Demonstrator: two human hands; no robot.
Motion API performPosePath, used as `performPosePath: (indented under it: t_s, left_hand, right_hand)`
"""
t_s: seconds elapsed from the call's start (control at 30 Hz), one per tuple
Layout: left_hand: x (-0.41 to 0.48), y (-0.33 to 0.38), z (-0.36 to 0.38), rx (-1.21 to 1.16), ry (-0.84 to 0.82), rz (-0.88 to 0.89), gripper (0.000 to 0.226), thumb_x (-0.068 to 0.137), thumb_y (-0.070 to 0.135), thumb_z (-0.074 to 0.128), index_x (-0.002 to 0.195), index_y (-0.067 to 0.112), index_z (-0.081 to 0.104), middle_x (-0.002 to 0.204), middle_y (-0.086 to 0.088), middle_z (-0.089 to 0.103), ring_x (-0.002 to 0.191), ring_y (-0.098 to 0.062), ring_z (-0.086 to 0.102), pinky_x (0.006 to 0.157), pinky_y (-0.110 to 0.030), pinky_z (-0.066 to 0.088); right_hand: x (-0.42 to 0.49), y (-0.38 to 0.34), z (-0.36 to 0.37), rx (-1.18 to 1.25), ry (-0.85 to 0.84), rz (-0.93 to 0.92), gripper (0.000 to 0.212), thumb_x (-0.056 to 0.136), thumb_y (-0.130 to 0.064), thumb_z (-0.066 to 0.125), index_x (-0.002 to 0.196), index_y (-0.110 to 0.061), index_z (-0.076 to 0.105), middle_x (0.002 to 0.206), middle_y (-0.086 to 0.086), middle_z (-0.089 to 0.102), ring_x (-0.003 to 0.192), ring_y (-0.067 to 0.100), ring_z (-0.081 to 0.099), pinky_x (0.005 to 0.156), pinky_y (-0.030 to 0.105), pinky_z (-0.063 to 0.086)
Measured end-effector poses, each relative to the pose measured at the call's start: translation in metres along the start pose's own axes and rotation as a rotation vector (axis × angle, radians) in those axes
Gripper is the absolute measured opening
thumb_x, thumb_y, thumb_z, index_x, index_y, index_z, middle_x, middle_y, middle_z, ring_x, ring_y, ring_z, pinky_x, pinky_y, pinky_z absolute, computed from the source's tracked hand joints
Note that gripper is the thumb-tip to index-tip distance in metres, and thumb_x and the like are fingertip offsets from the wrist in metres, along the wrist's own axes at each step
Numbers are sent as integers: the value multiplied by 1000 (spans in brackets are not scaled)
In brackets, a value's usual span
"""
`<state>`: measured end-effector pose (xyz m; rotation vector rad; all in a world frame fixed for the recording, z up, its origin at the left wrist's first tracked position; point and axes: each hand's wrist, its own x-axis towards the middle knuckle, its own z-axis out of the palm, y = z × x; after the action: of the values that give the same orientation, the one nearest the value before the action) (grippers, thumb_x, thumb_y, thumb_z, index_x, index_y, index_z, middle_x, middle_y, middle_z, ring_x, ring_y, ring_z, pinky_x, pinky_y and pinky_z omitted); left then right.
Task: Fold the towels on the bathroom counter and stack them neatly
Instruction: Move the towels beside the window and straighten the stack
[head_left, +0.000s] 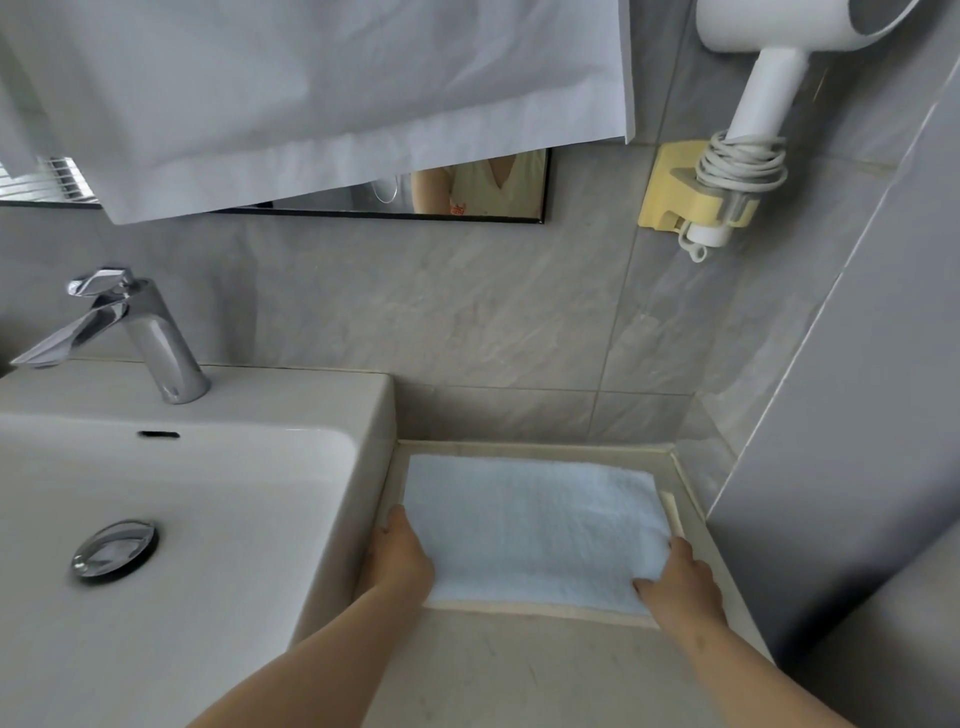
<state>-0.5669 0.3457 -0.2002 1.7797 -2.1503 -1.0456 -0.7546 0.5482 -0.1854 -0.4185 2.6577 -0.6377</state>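
Observation:
A pale blue folded towel (535, 525) lies flat on a cream towel (530, 609), whose edge shows at the front and right, on the counter (519, 670) beside the sink. My left hand (397, 558) holds the blue towel's left edge, its fingers hidden under the fabric. My right hand (680, 584) rests on the towel's near right corner, thumb on top and fingers curled at the edge.
A white basin (171, 499) with a chrome tap (130, 327) stands directly left of the towels. Grey tiled walls close the back and right. A hairdryer (769, 93) hangs in a yellow holder (670, 192) above, and a white cloth (311, 88) covers the mirror.

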Motion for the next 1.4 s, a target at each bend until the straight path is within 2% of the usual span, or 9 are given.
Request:
performPosePath:
  t_s: [0.13,0.23,0.37,0.53,0.67,0.8,0.97,1.1,1.4]
  left_hand:
    - [1,1,-6,14,-39,-33,23,84,7,57,102,10,42,116,-12,57,105,-28,57,80,-29,45]
    - [-3,3,-13,10,-102,-71,22,83,6,61,82,13,40,108,-12,57,96,-25,55,77,-28,44]
    - [-6,4,-21,10,-194,-92,22,84,7,59,101,10,44,101,-9,50,105,-26,55,73,-25,41]
    - [-13,4,-17,-141,-224,-125,42,87,12,55,127,4,44,123,-15,53,105,-29,54,82,-29,45]
    - [-19,7,-17,-347,-246,-127,48,93,23,55,134,2,40,133,-16,50,117,-33,52,94,-35,43]
    - [-19,12,-29,-368,-234,-137,40,95,10,51,132,-6,45,133,-21,51,120,-36,50,94,-34,40]
    - [-21,32,-47,-322,-207,-128,44,95,17,51,133,-3,41,135,-18,46,124,-33,44,101,-35,35]
    - [-29,46,-62,-246,-178,-12,39,95,20,46,129,2,50,128,-15,54,117,-31,51,99,-38,42]
    - [-64,54,-123,-320,56,167,38,95,16,37,131,7,46,129,-16,52,117,-32,49,90,-36,42]
  right_hand:
    - [1,-2,6,76,-29,37,56,85,-16,59,131,-5,30,113,16,54,103,34,55,77,37,49]
    - [0,-2,5,111,-29,57,48,85,-13,58,123,-4,31,100,12,51,98,34,56,72,36,47]
    - [-3,0,3,143,-71,78,36,84,-11,57,114,-1,39,92,12,52,81,27,53,63,31,41]
    - [-7,2,5,130,-95,50,30,82,-10,49,111,-5,48,91,9,56,77,21,54,57,26,39]
    - [-9,1,4,53,-64,24,31,84,-11,47,115,-8,49,97,8,57,85,25,56,66,28,42]
    - [-11,-8,-2,1,-63,15,38,87,-11,47,125,-11,44,95,4,52,82,21,50,69,27,42]
    - [-18,-28,-14,226,-44,-46,40,92,-22,51,129,-10,45,103,6,58,91,26,56,77,32,45]
    - [-31,-51,-29,465,20,-117,39,96,-22,47,131,-4,47,121,15,57,100,29,54,76,28,38]
    - [-84,-110,-64,825,-47,-332,17,90,-9,48,102,-20,55,96,4,61,88,25,58,81,42,50]
